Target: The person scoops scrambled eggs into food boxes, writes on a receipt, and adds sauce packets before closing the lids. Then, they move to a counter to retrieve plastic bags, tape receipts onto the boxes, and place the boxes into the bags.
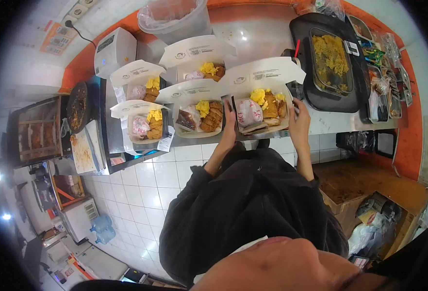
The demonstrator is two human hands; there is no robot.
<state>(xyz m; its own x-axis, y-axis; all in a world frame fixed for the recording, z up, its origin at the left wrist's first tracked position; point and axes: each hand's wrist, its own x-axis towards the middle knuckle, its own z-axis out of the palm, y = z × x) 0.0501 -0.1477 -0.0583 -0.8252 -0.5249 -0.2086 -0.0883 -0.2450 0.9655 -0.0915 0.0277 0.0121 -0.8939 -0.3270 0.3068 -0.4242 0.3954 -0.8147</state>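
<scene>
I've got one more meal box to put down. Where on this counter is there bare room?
Bare counter lies between the bin and the black tray. The five open boxes sit crowded edge to edge; both hands, left hand and right hand, grip the nearest box.

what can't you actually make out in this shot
Head view only:
- Print on the open box lids: too small to read.
- Wrapped item in the box both hands hold: wrapper hides it.
- Left hand and right hand fingers: partly behind the box.
- Far-right containers: distorted by lens edge.
</scene>
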